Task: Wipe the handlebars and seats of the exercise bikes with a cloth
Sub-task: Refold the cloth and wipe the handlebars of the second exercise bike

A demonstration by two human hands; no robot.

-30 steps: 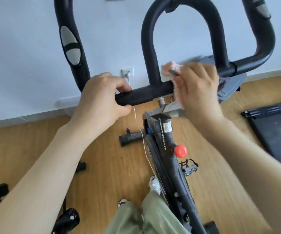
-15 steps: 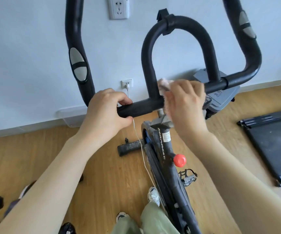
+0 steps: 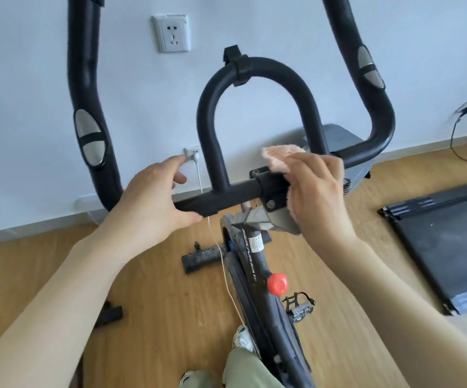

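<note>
The exercise bike's black handlebar [image 3: 235,193] fills the upper view, with a centre loop and two side horns. My left hand [image 3: 154,197] holds the left part of the crossbar, thumb under it and fingers over it, the index finger lifted straight. My right hand [image 3: 316,186] grips a pink fluffy cloth [image 3: 280,156] and presses it round the crossbar just right of the centre clamp [image 3: 271,189]. The cloth hangs down below that hand. No seat is in view.
A red knob [image 3: 277,284] and a pedal [image 3: 299,305] sit on the bike frame below. A white cable [image 3: 221,253] runs from a wall socket [image 3: 191,154]. A black treadmill [image 3: 451,247] lies on the wooden floor at right. My green-trousered leg [image 3: 243,371] stands beside the frame.
My right hand has slid the cloth rightward along the crossbar, past the centre clamp. My left hand has loosened its grip, index finger lifting. The view has tilted upward.
</note>
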